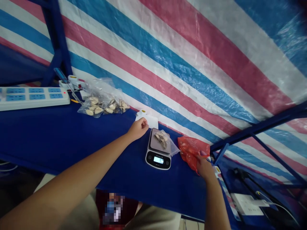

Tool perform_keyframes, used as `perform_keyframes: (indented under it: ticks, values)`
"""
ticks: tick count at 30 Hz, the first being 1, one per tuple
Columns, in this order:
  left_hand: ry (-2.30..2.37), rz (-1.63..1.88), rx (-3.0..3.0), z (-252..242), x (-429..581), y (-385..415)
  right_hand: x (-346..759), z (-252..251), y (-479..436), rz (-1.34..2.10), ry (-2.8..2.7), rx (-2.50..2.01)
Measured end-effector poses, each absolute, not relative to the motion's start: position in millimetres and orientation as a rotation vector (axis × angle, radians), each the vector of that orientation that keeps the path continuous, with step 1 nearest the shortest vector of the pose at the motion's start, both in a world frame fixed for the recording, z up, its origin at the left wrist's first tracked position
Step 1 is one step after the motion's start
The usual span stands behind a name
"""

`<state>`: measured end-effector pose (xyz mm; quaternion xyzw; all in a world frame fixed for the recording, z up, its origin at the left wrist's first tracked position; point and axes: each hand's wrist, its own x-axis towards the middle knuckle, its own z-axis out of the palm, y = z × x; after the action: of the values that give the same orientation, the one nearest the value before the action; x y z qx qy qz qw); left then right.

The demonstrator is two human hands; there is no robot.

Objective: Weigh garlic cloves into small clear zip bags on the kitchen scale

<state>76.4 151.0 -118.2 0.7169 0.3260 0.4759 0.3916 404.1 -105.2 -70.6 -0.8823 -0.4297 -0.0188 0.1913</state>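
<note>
On the surface, a clear bag of pale pieces already lies on the lit digital scale, other filled bags lie off it leftward, the left hand curls narrow nearby, and the right hand, grip unclear, touches a red plastic bag.

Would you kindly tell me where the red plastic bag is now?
In the head view, the red plastic bag is right of centre on the blue table, just right of the digital scale, with the right hand at its right edge.
</note>
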Motion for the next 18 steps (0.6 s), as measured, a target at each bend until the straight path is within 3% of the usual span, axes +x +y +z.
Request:
perform_keyframes:
  ticks: [9,18]
  values:
    - [0.811,1.188,1.829,-120.5,76.0,152.2,392.1,-104.0,-87.4,-0.043,-1.345,-2.448]
    - [0.815,1.175,1.833,-120.3,75.1,151.2,394.2,-105.1,-86.6,-0.192,-1.237,-2.519]
